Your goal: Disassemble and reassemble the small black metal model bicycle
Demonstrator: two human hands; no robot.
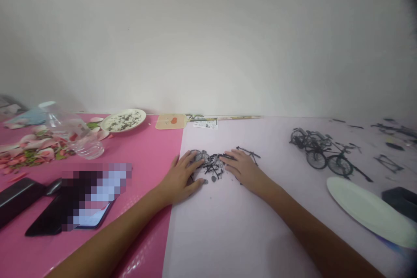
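A small heap of black and grey model bicycle parts [213,166] lies on the pale tabletop [228,230] between my hands. My left hand [181,178] rests flat on the table at the heap's left side, fingers spread, its fingertips over a small grey wheel [199,155]. My right hand [243,170] lies palm down at the heap's right side, fingers stretched toward the parts and touching them. Neither hand grips anything that I can see.
Assembled black model bicycles [322,152] stand at the right, with loose parts beyond. A white plate [368,209] lies near the right edge. On the pink mat [143,160] are a phone [81,208], a clear bottle [74,132], a dish [123,120] and petals.
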